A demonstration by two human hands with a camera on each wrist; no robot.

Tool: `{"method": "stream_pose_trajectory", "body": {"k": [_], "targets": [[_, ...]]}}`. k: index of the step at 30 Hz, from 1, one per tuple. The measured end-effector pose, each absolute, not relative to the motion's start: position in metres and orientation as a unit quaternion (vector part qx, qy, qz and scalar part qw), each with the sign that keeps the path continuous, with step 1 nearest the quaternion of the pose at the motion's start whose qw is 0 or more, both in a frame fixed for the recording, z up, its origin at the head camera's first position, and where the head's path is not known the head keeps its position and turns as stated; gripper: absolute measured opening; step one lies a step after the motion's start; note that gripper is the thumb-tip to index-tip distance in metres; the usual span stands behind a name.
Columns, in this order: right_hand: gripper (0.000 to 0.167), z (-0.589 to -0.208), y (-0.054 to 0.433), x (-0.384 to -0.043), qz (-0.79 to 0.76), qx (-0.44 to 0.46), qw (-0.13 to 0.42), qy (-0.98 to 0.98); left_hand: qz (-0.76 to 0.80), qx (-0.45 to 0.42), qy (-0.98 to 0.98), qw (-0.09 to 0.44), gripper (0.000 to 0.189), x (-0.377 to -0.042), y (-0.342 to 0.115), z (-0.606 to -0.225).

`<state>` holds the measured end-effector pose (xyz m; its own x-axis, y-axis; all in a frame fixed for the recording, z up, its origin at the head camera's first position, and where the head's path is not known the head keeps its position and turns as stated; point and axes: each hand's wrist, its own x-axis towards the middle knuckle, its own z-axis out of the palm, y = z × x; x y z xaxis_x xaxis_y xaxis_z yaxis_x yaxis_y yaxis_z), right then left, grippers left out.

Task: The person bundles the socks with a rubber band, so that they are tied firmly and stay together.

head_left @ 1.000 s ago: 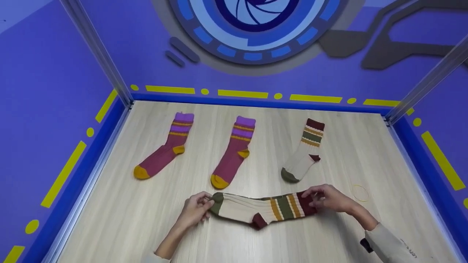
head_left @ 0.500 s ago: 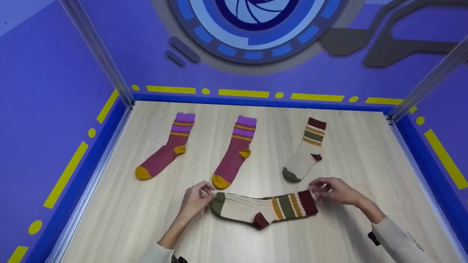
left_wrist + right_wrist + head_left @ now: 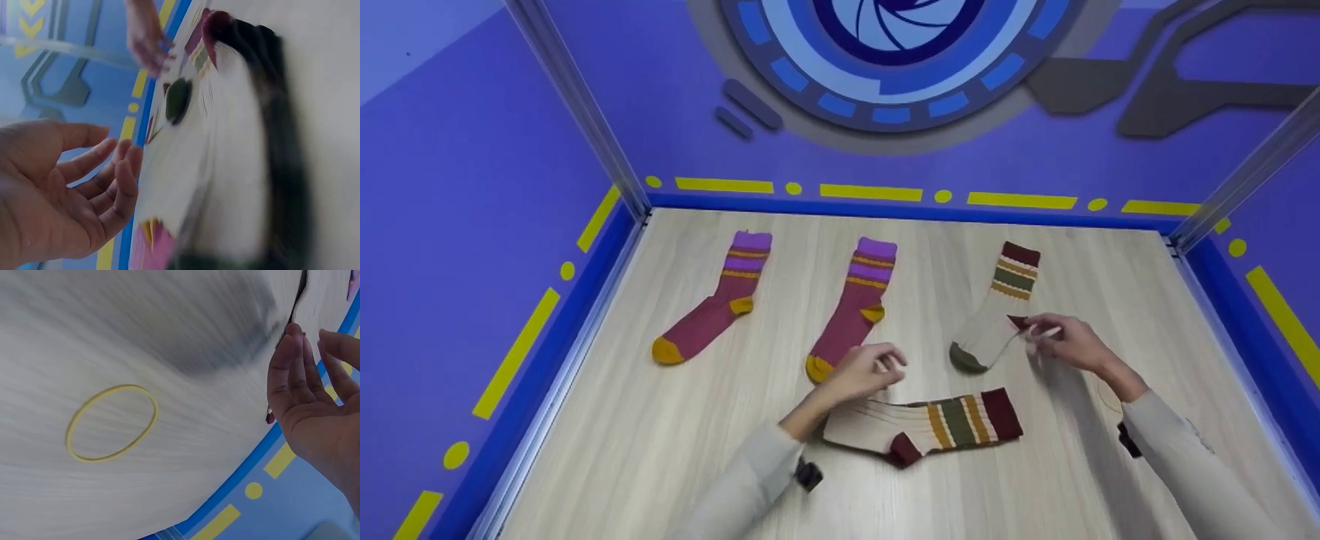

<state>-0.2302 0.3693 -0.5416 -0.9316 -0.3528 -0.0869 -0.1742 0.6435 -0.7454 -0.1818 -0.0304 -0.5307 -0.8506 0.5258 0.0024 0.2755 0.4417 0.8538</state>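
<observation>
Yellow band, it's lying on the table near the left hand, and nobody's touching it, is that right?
Not quite: the yellow band lies near the right hand, not the left hand; the right wrist view shows it. It does lie on the table, and nobody is touching it.

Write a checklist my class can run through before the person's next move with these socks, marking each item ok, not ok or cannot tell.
1. Left grip free: ok, it holds nothing.
2. Right grip not touching the far cream sock: cannot tell; it is right at the sock's edge.
3. Near cream sock fully visible from the head view: not ok, its toe end is covered.
4. Cream socks laid together: not ok, they lie apart.
5. Left purple-cuffed sock and middle purple-cuffed sock apart: ok.
6. Yellow band clear of the socks: ok.
</observation>
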Motion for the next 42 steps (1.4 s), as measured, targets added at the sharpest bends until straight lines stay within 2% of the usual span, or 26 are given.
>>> {"method": "stream_pose_trajectory", "body": {"k": [4,8,14,17,21,28,34,38,42], "targets": [[0.046,-0.54,0.368,-0.241,-0.378,-0.135,0.1,0.91,0.421,0.289,0.845,0.16,0.027,-0.201,0.011,-0.525],[0.047,-0.541,0.365,-0.246,-0.333,-0.148,0.09,0.927,0.381,0.31,0.852,0.183,0.037,-0.216,0.045,-0.527],[0.044,-0.55,0.356,-0.247,-0.29,-0.189,0.093,0.933,0.347,0.285,0.864,0.229,0.049,-0.227,0.072,-0.546],[0.035,-0.554,0.354,-0.246,-0.28,-0.199,0.088,0.935,0.344,0.264,0.869,0.24,0.05,-0.229,0.077,-0.554],[0.03,-0.555,0.352,-0.244,-0.269,-0.198,0.101,0.937,0.341,0.236,0.879,0.237,0.041,-0.229,0.077,-0.559],[0.038,-0.541,0.348,-0.241,-0.277,-0.185,0.188,0.924,0.286,0.185,0.916,0.212,0.024,-0.235,0.063,-0.55],[0.034,-0.536,0.336,-0.239,-0.281,-0.214,0.228,0.907,0.263,0.125,0.939,0.182,0.026,-0.24,0.042,-0.543],[0.031,-0.54,0.339,-0.242,-0.292,-0.211,0.195,0.912,0.265,0.114,0.946,0.147,0.022,-0.239,0.034,-0.544],[0.036,-0.548,0.346,-0.245,-0.296,-0.162,0.141,0.931,0.264,0.123,0.946,0.145,0.014,-0.239,0.031,-0.548]]}}
